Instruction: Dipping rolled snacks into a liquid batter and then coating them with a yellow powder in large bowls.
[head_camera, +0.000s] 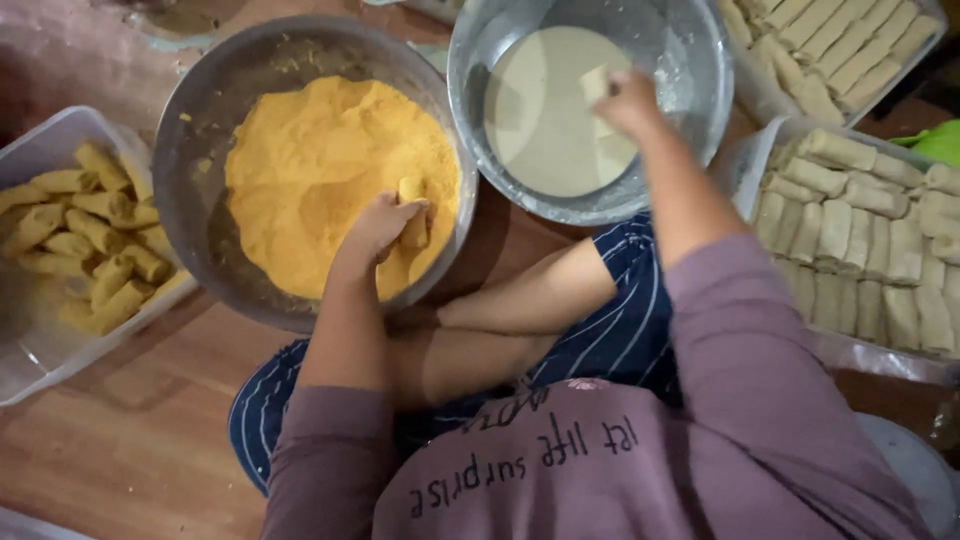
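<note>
Both hands are busy, each in its own bowl. The left hand (380, 228), at the centre of the frame, is closed around a coated roll (413, 222) that stands nearly upright, its long axis running top to bottom in the frame, resting on the right edge of the mound of orange-yellow crumbs (320, 170) in the large metal bowl (190, 150). The right hand (628, 103), at upper centre-right, pinches a pale uncoated roll (597, 82) by its end over the whitish batter (545, 120) in the smaller metal bowl (700, 70); that roll tilts slightly left of upright, its lower part near or touching the liquid, I cannot tell which. The tray of plain rolls (850, 230) lies at the right edge, just beside the right arm, and a second such tray (830, 50) is at upper right. The tub of coated rolls (90, 240) sits at the far left, beside the crumb bowl and so nearer the left hand. Everything rests on the wooden floor (130, 440).
</note>
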